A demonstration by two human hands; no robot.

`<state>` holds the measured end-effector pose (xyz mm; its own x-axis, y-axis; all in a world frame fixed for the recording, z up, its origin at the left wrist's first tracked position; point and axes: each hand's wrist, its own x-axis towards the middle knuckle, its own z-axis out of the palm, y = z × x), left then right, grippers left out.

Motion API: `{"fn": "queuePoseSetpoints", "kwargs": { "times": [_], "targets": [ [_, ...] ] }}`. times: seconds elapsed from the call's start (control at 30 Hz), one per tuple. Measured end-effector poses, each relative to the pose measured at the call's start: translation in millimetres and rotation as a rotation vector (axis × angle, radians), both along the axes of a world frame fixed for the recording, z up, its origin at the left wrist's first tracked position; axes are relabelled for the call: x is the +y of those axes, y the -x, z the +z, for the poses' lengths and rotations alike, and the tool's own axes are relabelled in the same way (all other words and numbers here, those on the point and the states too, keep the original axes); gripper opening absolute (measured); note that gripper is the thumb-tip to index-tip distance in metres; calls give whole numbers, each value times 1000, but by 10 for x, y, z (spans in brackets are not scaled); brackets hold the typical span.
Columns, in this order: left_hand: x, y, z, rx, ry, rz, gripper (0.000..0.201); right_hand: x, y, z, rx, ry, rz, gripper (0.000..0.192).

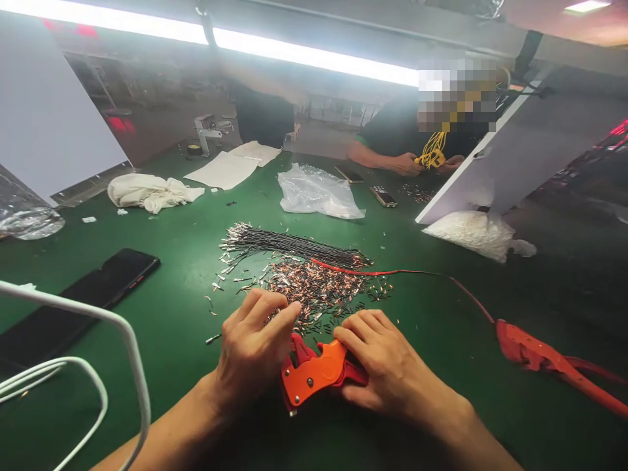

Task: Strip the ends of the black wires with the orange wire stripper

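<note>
Orange crimper (pixel 314 376): flat plastic-bodied hand tool with rivets, red inner parts, lying low over green table near front edge, head toward the left. Both ends hidden under fingers. Pile of small metal terminals (pixel 314 288) just beyond, scattered loose.

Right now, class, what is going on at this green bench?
A person has both hands on an orange wire stripper lying on the green bench: the left hand at its head, the right hand over its body. Just beyond lie a heap of cut wire ends, a bundle of black wires and one red wire. Across the bench, a co-worker's hands hold yellow wires. A black phone lies to the left.
</note>
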<state>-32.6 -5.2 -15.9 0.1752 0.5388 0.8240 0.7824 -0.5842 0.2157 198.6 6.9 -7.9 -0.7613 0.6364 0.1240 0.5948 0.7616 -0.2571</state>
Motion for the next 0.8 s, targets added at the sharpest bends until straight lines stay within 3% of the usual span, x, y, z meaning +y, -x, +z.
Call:
{"fn": "queuePoseSetpoints", "kwargs": {
  "times": [0.1,0.2,0.37,0.43,0.63,0.8],
  "targets": [
    [-22,-45,-21,54,33,-63,20,-36,37,-6,7,-3,26,64],
    [-43,-74,-36,115,58,-99,20,-21,12,39,97,92,8,63],
    [-61,-120,-72,149,82,-103,17,53,-2,18,584,405,-240,32],
    [-59,-145,-78,162,112,-123,15,64,29,-14,658,468,-262,21],
    [-50,-205,-47,186,181,-204,19,69,114,-35,576,286,-217,9],
    [-56,-230,-43,228,206,-238,21,109,156,-89,512,228,-301,11]
  ]
}}
